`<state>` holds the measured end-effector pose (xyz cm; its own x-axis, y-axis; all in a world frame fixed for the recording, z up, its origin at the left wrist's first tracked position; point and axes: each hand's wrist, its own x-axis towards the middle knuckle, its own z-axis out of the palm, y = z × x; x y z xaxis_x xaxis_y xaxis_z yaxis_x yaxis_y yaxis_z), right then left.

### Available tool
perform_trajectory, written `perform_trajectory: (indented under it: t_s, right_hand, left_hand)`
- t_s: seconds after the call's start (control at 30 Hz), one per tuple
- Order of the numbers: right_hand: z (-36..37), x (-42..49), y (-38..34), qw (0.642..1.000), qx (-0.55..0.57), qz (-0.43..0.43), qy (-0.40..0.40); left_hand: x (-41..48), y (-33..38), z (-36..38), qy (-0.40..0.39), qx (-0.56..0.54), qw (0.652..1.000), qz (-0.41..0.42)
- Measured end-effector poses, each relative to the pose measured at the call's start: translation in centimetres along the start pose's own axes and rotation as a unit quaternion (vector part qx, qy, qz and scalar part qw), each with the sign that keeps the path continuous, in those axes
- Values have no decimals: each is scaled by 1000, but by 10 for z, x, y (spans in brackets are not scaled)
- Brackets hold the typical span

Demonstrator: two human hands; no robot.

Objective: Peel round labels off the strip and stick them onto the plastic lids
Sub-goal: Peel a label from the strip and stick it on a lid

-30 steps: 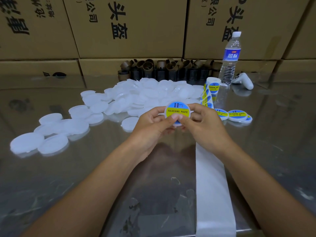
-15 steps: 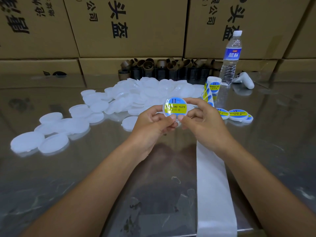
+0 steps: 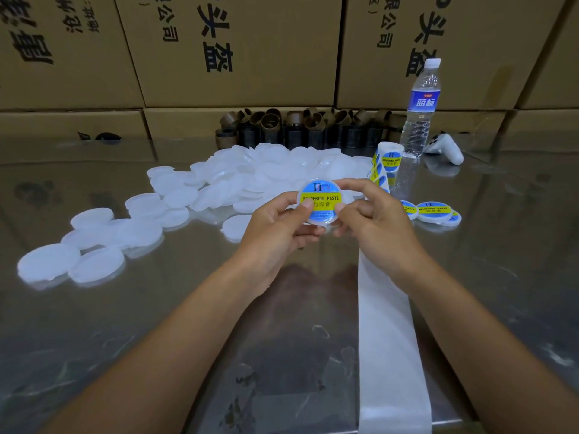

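Far left: plain white lids (image 3: 47,264) are lying flat on the reflective table (image 3: 156,324), some overlapping. Further in, a larger heap of lids (image 3: 266,173) is spreading toward the table's middle, just in front of a cluster of brown cardboard tubes (image 3: 297,126) standing against stacked cartons (image 3: 238,51).

Centre: the left hand (image 3: 275,223) is grasping the labelled lid (image 3: 320,202) from its left side, thumb pressing on the label's lower left, fingers curling behind. The lid is being held above the table, face toward the camera, its blue and yellow round label reading "SOLDERING PASTE". The right hand (image 3: 376,220) is gripping the same lid from the right, thumb on the lower right edge, forefinger arching over the top right rim.

Right of centre: the white backing strip (image 3: 388,339) is running from under the right wrist to the near table edge. The label roll (image 3: 390,158) is standing behind the right hand. Finished labelled lids (image 3: 434,211) are lying just beside that hand, overlapping. A water bottle (image 3: 421,111) is standing upright behind the roll, with a white controller (image 3: 446,148) lying near it.
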<state>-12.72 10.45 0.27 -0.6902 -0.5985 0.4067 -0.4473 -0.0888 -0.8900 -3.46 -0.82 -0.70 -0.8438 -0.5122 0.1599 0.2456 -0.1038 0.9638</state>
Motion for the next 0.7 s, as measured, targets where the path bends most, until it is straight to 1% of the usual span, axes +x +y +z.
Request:
perform_trajectory:
  t_s: [0.17,0.27,0.33,0.43,0.5,0.57,0.63,0.7]
  right_hand:
    - [0,-1,-1,1000,2,5,6]
    - [-2,-1,-5,1000,10,14,14]
    - [-7,0,-7,998,25,26,44]
    - [-18,5,-5,984,85,63,141]
    - [-26,10,1,962,124,94,223]
    - [-35,14,10,929,148,137,309]
    - [-42,17,17,888,182,180,382]
    - [-49,17,21,846,219,212,438]
  left_hand:
    - [0,1,0,2,-1,1000,1]
    - [1,1,0,18,0,1000,-4]
    - [2,2,-3,46,11,999,-4]
    - [6,4,-9,101,27,994,10]
    - [8,5,-14,151,63,986,31]
    - [11,4,-19,195,147,967,68]
    - [11,2,-24,202,243,943,104]
    - [11,-4,-29,180,347,913,116]
